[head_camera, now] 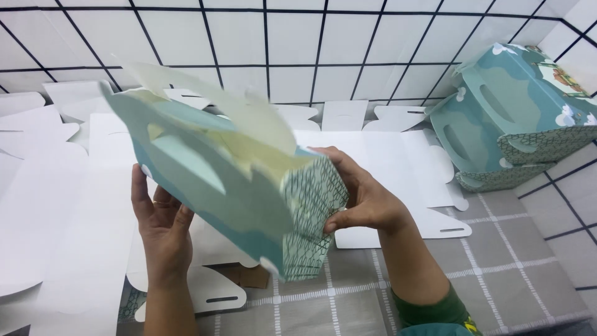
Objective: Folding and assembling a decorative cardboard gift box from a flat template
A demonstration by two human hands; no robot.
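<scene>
- We are holding a half-folded teal paper box in the air above the tabletop.
- Our left hand is gripping its underside.
- Our right hand is pinching its patterned end.
- Flat white box blanks are lying underneath; finished boxes are sitting far right.

Two bare hands, left and right, forearms bare. Thin ring on a left finger. Right arm has dark green sleeve with small yellow marking at cuff edge.
</scene>
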